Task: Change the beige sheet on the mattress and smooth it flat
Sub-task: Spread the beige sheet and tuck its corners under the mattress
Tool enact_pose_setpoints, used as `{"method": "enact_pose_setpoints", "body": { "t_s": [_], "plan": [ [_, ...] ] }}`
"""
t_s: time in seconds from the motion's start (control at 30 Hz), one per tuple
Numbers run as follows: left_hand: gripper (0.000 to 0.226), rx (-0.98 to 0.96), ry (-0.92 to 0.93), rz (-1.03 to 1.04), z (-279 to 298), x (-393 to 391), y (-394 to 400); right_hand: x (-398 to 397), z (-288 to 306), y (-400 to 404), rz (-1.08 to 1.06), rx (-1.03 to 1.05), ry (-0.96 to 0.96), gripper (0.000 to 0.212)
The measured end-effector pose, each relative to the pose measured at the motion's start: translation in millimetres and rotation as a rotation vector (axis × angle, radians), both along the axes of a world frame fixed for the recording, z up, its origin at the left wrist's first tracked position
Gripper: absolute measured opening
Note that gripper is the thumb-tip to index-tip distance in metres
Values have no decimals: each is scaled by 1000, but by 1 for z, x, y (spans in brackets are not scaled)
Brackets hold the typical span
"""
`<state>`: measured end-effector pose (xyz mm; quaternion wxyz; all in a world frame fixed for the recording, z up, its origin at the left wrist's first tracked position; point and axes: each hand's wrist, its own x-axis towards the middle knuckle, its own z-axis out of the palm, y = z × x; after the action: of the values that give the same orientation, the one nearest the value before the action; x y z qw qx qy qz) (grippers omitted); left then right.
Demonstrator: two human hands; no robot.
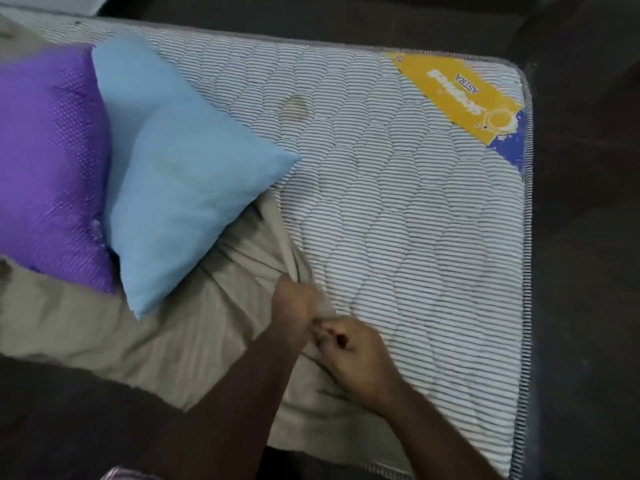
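Both hands met at the sheet's (180,327) bunched edge: our left hand (294,303) pinched a fold, our right hand (356,355) closed on the cloth beside it, so we could drag it across the mattress (415,220). From that grip the sheet ran leftward under two pillows (166,174), leaving the mattress's right half bare.

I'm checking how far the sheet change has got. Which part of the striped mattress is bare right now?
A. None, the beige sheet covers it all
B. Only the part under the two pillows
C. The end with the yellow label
C: the striped mattress lies uncovered around the yellow label, while the beige sheet is bunched toward the pillows, gripped by the left hand and right hand.
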<state>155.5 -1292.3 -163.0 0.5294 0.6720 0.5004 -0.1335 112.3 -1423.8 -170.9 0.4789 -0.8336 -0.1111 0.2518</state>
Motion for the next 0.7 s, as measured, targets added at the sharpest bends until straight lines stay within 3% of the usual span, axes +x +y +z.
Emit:
{"method": "enact_pose_setpoints", "body": {
  "t_s": [0.1, 0.27, 0.33, 0.6, 0.7],
  "plan": [
    [37, -82, -102, 348, 5, -8, -9, 52, -2, -22, -365, 204, 327, 12],
    [26, -38, -196, 499, 17, -18, -27, 119, 14, 20, -178, 241, 708, 10],
    [26, -30, -237, 519, 25, -19, -29, 134, 10, 52, -198, 308, 841, 10],
    [21, -28, -331, 506, 30, -16, -45, 200, -25, 160, -202, 305, 841, 26],
    [21, -1, -332, 485, 30, -12, -54, 219, -34, 179, -121, 308, 834, 43]
  ]
}}
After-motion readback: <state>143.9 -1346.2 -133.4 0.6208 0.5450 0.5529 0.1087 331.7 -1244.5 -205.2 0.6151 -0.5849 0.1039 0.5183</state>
